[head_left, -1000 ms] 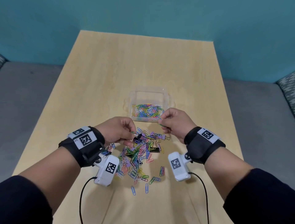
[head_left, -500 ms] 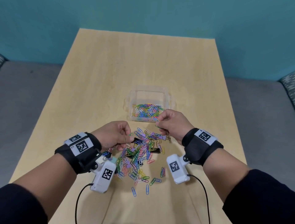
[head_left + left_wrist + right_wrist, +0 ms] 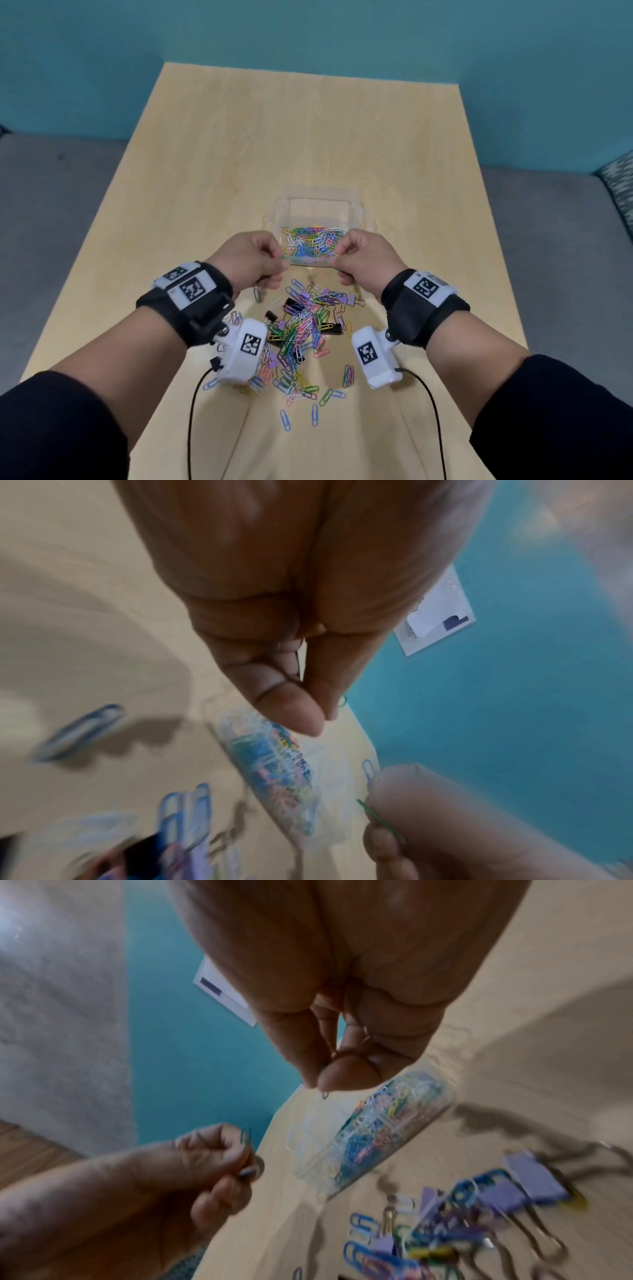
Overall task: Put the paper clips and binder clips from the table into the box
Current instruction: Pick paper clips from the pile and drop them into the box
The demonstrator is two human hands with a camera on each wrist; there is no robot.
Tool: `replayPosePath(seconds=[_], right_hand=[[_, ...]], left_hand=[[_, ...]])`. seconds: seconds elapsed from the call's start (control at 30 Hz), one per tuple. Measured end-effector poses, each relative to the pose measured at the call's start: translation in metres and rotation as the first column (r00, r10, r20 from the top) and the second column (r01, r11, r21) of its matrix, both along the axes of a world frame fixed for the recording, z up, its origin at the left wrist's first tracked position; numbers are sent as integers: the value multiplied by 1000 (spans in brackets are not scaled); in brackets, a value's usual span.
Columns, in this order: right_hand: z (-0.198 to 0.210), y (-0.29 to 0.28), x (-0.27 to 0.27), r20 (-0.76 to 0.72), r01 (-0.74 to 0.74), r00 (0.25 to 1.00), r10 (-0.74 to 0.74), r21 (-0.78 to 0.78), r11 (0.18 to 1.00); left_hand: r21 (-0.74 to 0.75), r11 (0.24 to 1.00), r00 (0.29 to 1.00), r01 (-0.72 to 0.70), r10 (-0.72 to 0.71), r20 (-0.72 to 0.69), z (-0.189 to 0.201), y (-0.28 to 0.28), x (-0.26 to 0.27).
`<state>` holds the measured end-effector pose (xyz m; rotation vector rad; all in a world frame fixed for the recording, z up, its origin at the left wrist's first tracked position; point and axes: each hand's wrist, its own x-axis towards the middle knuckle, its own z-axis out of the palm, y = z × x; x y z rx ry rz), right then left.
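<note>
A clear plastic box [image 3: 320, 192] stands mid-table with several coloured paper clips [image 3: 313, 241] heaped in its near half. My left hand [image 3: 279, 262] hovers at the box's near left corner and pinches a green paper clip [image 3: 342, 700] between thumb and forefinger. Opposite it, at the near right corner, my right hand [image 3: 337, 257] pinches a few paper clips [image 3: 370, 771]. A loose pile of paper clips [image 3: 301, 330] lies on the table just behind both hands. Black binder clips [image 3: 330, 331] and purple binder clips [image 3: 350, 301] are mixed into it.
The light wood table [image 3: 308, 120] runs back to a teal wall. Grey floor lies on both sides. Stray paper clips [image 3: 314, 414] reach toward the near edge, between the white wrist cameras [image 3: 245, 349] and their black cables.
Both hands lifted off the pile and moved forward to the box's near rim, each still pinching clips. The pile and box stayed put.
</note>
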<state>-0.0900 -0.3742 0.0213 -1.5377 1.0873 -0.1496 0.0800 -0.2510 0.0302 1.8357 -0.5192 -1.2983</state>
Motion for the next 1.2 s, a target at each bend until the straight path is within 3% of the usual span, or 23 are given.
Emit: replayPosePath(seconds=[0.1, 0.2, 0.37, 0.47, 0.57, 0.6, 0.67, 0.73, 0.83, 0.9, 1.1, 1.2], right_hand=[[9, -10, 20, -53, -21, 999, 14, -141, 990], [16, -18, 31, -38, -19, 999, 14, -132, 991], [17, -15, -12, -107, -57, 994, 32, -245, 968], [-1, 18, -65, -245, -229, 952, 181, -180, 957], [-24, 67, -115, -446, -461, 807, 388, -65, 885], [-28, 84, -125, -466, -478, 791, 396, -67, 876], [-36, 112, -133, -423, -456, 830, 364, -137, 879], [-42, 134, -129, -421, -495, 828, 371, -238, 835], [-47, 156, -114, -469, -557, 798, 378, -335, 760], [-51, 163, -105, -471, -571, 796, 379, -381, 727], [-56, 163, -91, -473, -601, 784, 402, -419, 681], [-53, 159, -90, -509, -648, 747, 427, -417, 637]], left_hand=[[-74, 995, 995, -67, 72, 67, 1, -32, 0], [-121, 992, 991, -41, 56, 120, 3, -45, -1], [-116, 992, 940, -42, 79, 333, 8, 4, 4], [46, 991, 867, 129, -135, 480, 8, 64, -23], [217, 900, 768, 377, -435, 470, -9, 125, -72], [276, 863, 739, 423, -505, 446, -18, 141, -86], [379, 818, 709, 432, -568, 419, -35, 161, -109], [404, 825, 696, 395, -556, 455, -45, 168, -126], [318, 875, 680, 366, -485, 550, -53, 162, -146], [305, 870, 634, 387, -491, 598, -59, 155, -151], [291, 868, 549, 403, -483, 682, -65, 133, -147], [332, 831, 498, 448, -539, 679, -64, 130, -143]])
